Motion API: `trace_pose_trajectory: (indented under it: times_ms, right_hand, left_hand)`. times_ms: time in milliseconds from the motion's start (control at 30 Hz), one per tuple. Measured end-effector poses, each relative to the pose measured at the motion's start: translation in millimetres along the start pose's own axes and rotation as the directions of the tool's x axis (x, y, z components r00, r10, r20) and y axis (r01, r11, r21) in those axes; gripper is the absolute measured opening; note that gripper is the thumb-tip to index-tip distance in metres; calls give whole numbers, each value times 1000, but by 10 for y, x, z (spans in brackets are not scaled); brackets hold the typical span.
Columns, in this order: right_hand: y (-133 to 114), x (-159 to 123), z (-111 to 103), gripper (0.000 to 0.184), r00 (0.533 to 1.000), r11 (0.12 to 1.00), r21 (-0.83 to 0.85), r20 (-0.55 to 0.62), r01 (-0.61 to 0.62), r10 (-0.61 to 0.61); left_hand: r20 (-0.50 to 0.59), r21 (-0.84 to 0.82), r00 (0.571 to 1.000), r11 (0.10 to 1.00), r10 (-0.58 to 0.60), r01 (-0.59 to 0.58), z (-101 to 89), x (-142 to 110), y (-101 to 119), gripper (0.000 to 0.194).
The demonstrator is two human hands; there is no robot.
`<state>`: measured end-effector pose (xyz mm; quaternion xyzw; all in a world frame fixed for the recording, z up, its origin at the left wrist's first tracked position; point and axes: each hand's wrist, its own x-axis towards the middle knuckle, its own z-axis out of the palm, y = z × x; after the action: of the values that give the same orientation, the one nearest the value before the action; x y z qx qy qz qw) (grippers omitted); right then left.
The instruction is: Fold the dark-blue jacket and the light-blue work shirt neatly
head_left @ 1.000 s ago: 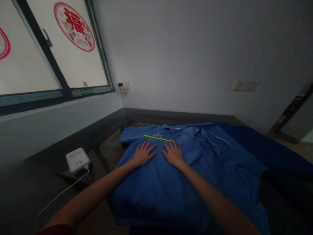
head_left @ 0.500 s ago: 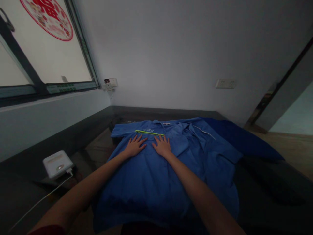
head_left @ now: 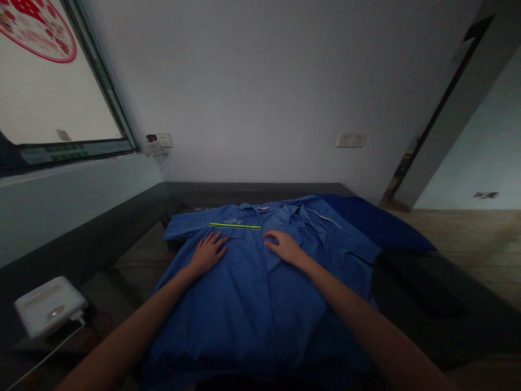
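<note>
Blue shirt [head_left: 232,309] lies spread front side up on the dark table [head_left: 252,192], collar [head_left: 245,206] toward the far wall [head_left: 244,108] and hem near, with a yellow-green stripe [head_left: 235,226] across the left chest. Left hand [head_left: 207,254] rests palm down just below the stripe, fingers spread wide, gripping nothing. Right hand [head_left: 285,247] is beside the front placket [head_left: 266,288], fingers bent and thumb close to the index finger, a narrow shape; whether it pinches any fabric I cannot tell. Judging by this, the step in hand is smoothing and straightening the front. The left half looks fairly flat, while folds gather right of the collar and along the right sleeve [head_left: 354,247], so the next move seems to call for drawing that side out evenly while the left hand steadies the cloth. Dark blue cloth [head_left: 374,222] lies beyond the right sleeve, and a white device [head_left: 51,307] sits at the near left, apart from the shirt
</note>
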<state>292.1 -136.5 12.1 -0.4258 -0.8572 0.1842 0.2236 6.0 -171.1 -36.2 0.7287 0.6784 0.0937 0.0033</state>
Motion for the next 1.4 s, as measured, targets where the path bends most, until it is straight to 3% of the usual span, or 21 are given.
trace_pose_trajectory:
  times_ms: [100,200,300,400,567,767,1133,1300,1400]
  right_hand:
    - [230,-346,-468,20,978,963,-175,-78,-205,194]
    - [518,-622,-762,30,863,767,-394,-219,-506,456]
    - [791,-763,-802,45,765,625,-463,-225,-629,603]
    - [975,-801,-726,47,723,590,-466,-178,-660,668]
    - [1083,-810,-713,39,711,611,-412,-145,-676,689]
    - [1142,-824,-737,42,703,623,-370,-132,-689,699]
    - [1123,-605,-642,44,649,552,-357,-267,-753,712]
    - [1192,-617,-723,36,654,590,-284,-272,-756,706]
    - [1221,-746,-871,29,679,654,-182,-230,-734,698]
  left_hand:
    - [-9,-9,1000,1000,3,-3,27,5,-25,48]
    - [-16,-9,1000,1000,9,-9,67,22,-61,49]
    - [-17,-1,1000,1000,11,-11,79,35,-76,48]
    - [-3,10,1000,1000,1,-1,54,35,-69,48]
    - [35,42,999,999,-27,25,12,30,-122,48]
    - [19,44,998,997,-62,62,11,26,-255,48]
    - [21,69,1000,997,-22,20,5,0,-188,49]
    - [-37,74,999,997,-6,9,-8,-14,-172,46]
    - [-135,109,985,990,107,-92,-61,-43,-78,40]
